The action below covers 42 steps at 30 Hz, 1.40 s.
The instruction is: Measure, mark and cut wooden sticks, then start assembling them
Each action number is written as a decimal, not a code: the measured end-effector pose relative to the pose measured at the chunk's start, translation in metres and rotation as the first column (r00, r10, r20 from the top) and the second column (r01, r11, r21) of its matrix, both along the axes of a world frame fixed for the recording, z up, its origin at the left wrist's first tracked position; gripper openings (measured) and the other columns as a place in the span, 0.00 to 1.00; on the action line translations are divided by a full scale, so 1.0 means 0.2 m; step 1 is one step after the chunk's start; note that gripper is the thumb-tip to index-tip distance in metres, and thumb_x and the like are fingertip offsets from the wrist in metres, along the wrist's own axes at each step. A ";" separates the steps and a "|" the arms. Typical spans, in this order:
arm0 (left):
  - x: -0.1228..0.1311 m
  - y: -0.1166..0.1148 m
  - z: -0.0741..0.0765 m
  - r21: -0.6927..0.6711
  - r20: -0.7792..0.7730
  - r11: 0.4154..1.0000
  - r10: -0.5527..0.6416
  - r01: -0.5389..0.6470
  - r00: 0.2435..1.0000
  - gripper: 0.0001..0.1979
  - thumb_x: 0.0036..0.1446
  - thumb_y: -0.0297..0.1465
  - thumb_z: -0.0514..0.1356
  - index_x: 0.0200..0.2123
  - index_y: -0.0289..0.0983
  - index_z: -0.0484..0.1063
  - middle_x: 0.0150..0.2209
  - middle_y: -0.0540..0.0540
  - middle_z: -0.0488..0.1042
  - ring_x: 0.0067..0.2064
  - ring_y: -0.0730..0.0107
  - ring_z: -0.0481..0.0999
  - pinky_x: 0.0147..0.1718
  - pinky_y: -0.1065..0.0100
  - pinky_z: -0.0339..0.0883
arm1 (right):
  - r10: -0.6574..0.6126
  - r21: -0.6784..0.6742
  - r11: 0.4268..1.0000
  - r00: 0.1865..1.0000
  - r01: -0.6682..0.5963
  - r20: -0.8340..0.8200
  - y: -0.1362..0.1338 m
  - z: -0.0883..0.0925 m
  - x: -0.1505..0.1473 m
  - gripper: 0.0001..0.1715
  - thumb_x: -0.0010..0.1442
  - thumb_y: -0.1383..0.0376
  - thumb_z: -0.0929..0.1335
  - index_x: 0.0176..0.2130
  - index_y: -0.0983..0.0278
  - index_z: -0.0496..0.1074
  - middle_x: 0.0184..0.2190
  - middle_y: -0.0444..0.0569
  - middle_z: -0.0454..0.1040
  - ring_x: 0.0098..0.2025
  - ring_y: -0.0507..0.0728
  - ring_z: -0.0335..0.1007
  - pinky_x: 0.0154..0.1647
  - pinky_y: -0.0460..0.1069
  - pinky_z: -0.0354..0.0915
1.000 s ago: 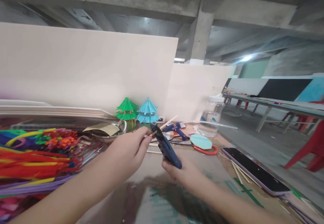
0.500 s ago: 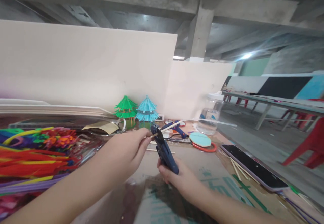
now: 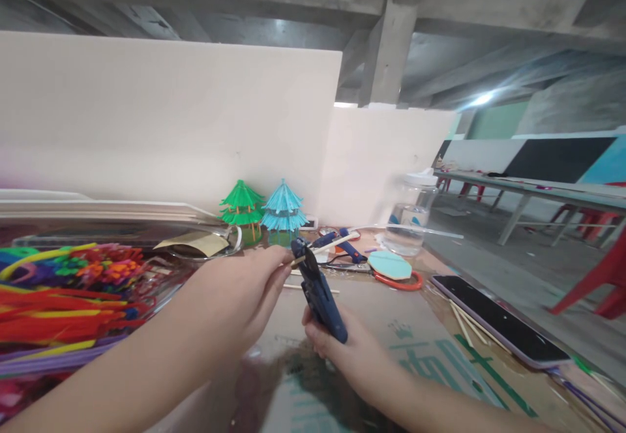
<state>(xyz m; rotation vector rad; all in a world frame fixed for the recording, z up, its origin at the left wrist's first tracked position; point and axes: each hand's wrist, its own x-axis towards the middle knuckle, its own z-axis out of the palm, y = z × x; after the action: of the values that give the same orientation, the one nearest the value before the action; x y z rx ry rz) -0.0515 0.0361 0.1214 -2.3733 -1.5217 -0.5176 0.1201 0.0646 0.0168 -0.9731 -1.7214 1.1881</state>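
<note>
My right hand (image 3: 342,342) is closed around dark blue-handled cutting pliers (image 3: 320,296), which point up and away from me. Between the thumb and fingers of my left hand (image 3: 249,286) is a thin wooden stick (image 3: 335,244). It runs through the pliers' jaws and slants out to the right beyond them. My left fingertips are right beside the jaws; whether these press on the stick I cannot tell. Behind the hands stand a green two-tiered paper-roofed model (image 3: 241,208) and a light blue one (image 3: 283,208).
Coloured pipe cleaners (image 3: 63,319) fill the left side. A blue glue gun (image 3: 349,248), scissors with orange handles (image 3: 403,283), a light blue octagonal piece (image 3: 390,265) and a water bottle (image 3: 413,214) are at the back right. A phone (image 3: 499,319) lies near loose sticks on the right.
My hands, the stick and the pliers keep nearly the same positions. The view has shifted slightly, so the bottle and phone appear a little farther right.
</note>
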 end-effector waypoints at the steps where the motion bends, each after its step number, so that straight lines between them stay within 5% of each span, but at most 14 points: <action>1: 0.00 0.00 0.00 -0.007 0.008 1.000 -0.001 0.001 1.000 0.20 0.64 0.34 0.42 0.39 0.39 0.73 0.33 0.45 0.81 0.30 0.58 0.79 0.24 0.66 0.61 | 0.002 0.003 1.000 1.000 -0.002 0.003 0.00 0.00 0.00 0.17 0.52 0.51 0.67 0.31 0.62 0.65 0.24 0.42 0.63 0.29 0.53 0.59 0.31 0.48 0.59; 24: 0.02 0.00 -0.01 -0.006 -0.035 0.998 0.069 -0.069 0.997 0.17 0.64 0.30 0.45 0.41 0.39 0.74 0.31 0.46 0.79 0.27 0.62 0.76 0.23 0.67 0.57 | -0.062 -0.002 0.998 0.998 0.062 -0.007 0.02 -0.01 -0.01 0.16 0.50 0.53 0.68 0.28 0.62 0.64 0.21 0.41 0.61 0.25 0.52 0.57 0.25 0.46 0.58; 33: -0.03 0.02 0.01 -0.170 0.211 0.984 -0.023 0.060 0.977 0.16 0.64 0.36 0.46 0.38 0.38 0.71 0.30 0.47 0.76 0.31 0.65 0.75 0.27 0.68 0.64 | -0.093 0.050 0.995 0.995 0.091 0.036 0.02 0.01 0.00 0.12 0.50 0.56 0.66 0.26 0.62 0.63 0.21 0.41 0.61 0.26 0.53 0.58 0.28 0.47 0.59; 37: -0.11 0.05 0.04 -0.415 0.568 0.856 -0.023 0.310 0.823 0.17 0.60 0.38 0.55 0.52 0.41 0.62 0.40 0.47 0.75 0.27 0.73 0.72 0.21 0.72 0.64 | -0.083 0.135 0.989 0.990 0.068 0.114 0.01 0.01 0.01 0.10 0.52 0.59 0.66 0.26 0.63 0.64 0.23 0.43 0.65 0.28 0.53 0.60 0.31 0.48 0.58; 40: -0.14 0.05 0.06 -0.518 0.720 0.629 -0.046 0.580 0.693 0.23 0.59 0.31 0.57 0.57 0.46 0.59 0.56 0.41 0.68 0.25 0.80 0.73 0.22 0.73 0.68 | -0.068 0.163 0.986 0.968 0.028 0.242 0.00 0.00 0.02 0.10 0.52 0.59 0.66 0.26 0.63 0.64 0.22 0.42 0.66 0.27 0.53 0.61 0.29 0.47 0.57; 42: -0.16 0.04 0.08 -0.565 0.747 0.482 -0.045 0.669 0.663 0.20 0.58 0.27 0.56 0.54 0.45 0.63 0.57 0.42 0.68 0.24 0.83 0.73 0.23 0.74 0.68 | -0.052 0.202 0.979 0.943 -0.016 0.328 -0.02 0.01 0.04 0.09 0.53 0.60 0.67 0.27 0.63 0.66 0.22 0.43 0.68 0.26 0.54 0.62 0.28 0.47 0.57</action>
<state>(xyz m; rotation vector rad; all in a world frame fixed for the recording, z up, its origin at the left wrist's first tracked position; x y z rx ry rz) -0.0828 0.0438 0.1374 -3.6525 -1.7048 -1.0153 0.1275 0.0605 0.0187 -1.1066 -2.0468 0.8485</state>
